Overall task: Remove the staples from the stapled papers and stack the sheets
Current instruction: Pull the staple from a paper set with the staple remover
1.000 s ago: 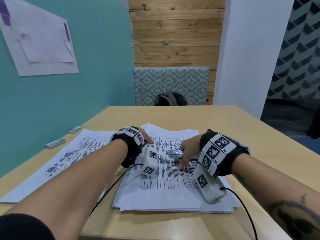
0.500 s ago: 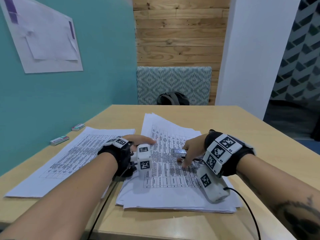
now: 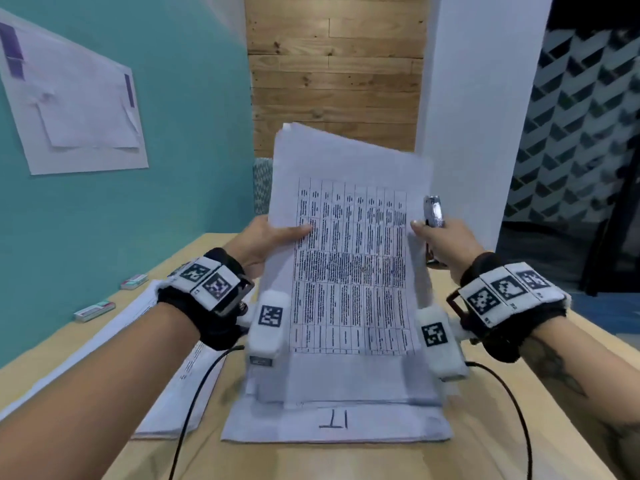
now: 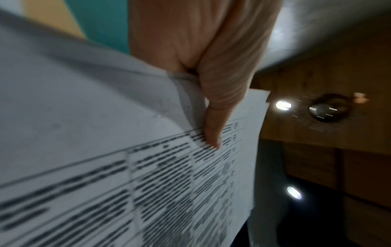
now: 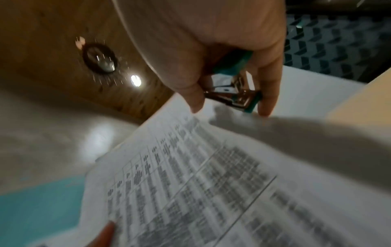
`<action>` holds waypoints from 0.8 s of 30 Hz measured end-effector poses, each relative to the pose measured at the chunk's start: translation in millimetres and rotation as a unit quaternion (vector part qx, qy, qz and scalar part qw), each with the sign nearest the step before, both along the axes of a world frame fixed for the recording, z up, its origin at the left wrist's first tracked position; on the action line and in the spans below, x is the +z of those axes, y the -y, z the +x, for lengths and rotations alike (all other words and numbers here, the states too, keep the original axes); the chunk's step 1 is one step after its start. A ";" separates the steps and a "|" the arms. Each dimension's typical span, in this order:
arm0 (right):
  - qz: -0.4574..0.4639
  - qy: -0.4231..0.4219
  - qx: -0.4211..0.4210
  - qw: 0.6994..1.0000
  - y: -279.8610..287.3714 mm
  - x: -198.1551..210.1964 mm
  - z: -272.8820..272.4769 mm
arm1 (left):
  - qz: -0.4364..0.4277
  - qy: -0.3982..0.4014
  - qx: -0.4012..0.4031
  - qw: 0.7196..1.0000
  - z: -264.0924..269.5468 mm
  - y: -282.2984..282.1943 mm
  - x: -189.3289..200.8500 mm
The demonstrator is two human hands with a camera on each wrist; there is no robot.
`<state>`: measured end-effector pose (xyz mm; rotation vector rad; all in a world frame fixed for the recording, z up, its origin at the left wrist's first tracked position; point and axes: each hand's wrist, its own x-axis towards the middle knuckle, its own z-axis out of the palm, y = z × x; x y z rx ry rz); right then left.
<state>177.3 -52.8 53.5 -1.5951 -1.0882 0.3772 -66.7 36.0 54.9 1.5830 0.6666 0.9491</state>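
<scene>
Your left hand [image 3: 266,237] pinches the white printed sheaf of table-filled papers [image 3: 349,258] upright above the flat paper pile [image 3: 332,424], probably to square it, while your right hand [image 3: 446,242], steadying its edge, grips the teal-and-chrome staple remover [image 5: 234,83].

My left wrist [image 3: 207,292] and right wrist [image 3: 509,299]: black straps, white blocks printed with black square codes, black cables trailing; dark tattoo on right forearm [image 3: 554,365].
</scene>
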 end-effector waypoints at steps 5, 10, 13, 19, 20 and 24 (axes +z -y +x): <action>0.120 0.006 -0.042 0.992 25.9 35.4 -17.9 | 0.108 0.098 0.039 0.989 0.6 22.7 19.8; 0.117 0.063 -0.025 0.991 54.4 27.7 -30.1 | 0.143 0.088 0.040 0.985 -13.2 41.6 -0.1; 0.062 0.078 0.000 0.995 60.3 10.4 -34.4 | 0.163 0.073 0.054 0.982 -18.9 50.8 -18.5; 0.108 0.033 0.015 0.993 53.5 19.6 -36.4 | 0.254 0.181 0.124 0.942 -15.4 50.5 46.6; 0.117 0.033 0.013 0.993 52.7 21.0 -37.2 | 0.305 0.182 0.150 0.923 -14.3 51.4 60.6; 0.156 0.021 -0.018 0.987 48.4 17.3 -36.0 | 0.502 0.109 0.248 0.821 -3.8 48.9 91.6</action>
